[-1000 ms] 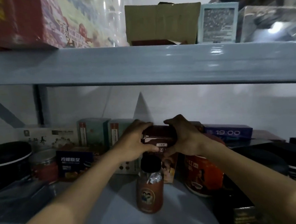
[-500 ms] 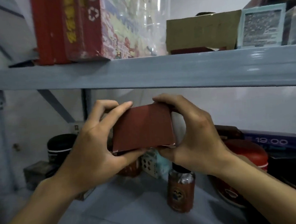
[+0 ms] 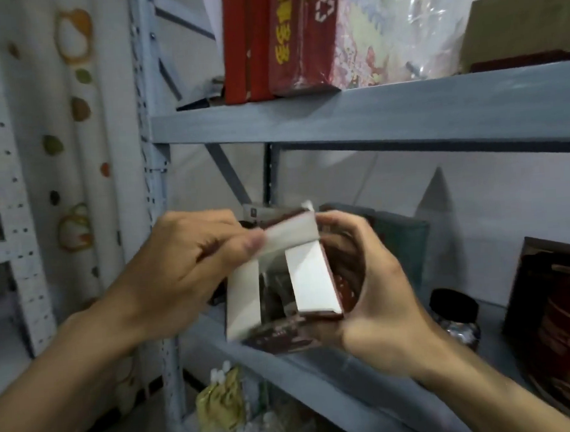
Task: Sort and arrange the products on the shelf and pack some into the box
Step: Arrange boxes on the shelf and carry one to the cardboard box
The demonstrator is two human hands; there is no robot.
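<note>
I hold a small dark red carton (image 3: 309, 282) in front of the grey metal shelf (image 3: 354, 121), its top open and the white insides of its flaps showing. My right hand (image 3: 378, 290) cups the carton from the right and below. My left hand (image 3: 196, 264) pinches one white flap at the top and holds it up. Something dark lies inside the carton; I cannot tell what. The carton hangs above the front edge of the middle shelf board, at its left end.
Red boxes (image 3: 279, 39) and a clear plastic-wrapped pack (image 3: 398, 25) stand on the upper board, a cardboard box (image 3: 525, 24) to their right. A black-lidded jar (image 3: 456, 315), a green box (image 3: 402, 242) and a dark red tin (image 3: 560, 319) stand on the middle board. Patterned curtain (image 3: 73, 162) at left.
Both hands lifted the carton off the shelf and brought it toward me and left. Its top is now open, with my left hand pulling a flap up. The view swung left.
</note>
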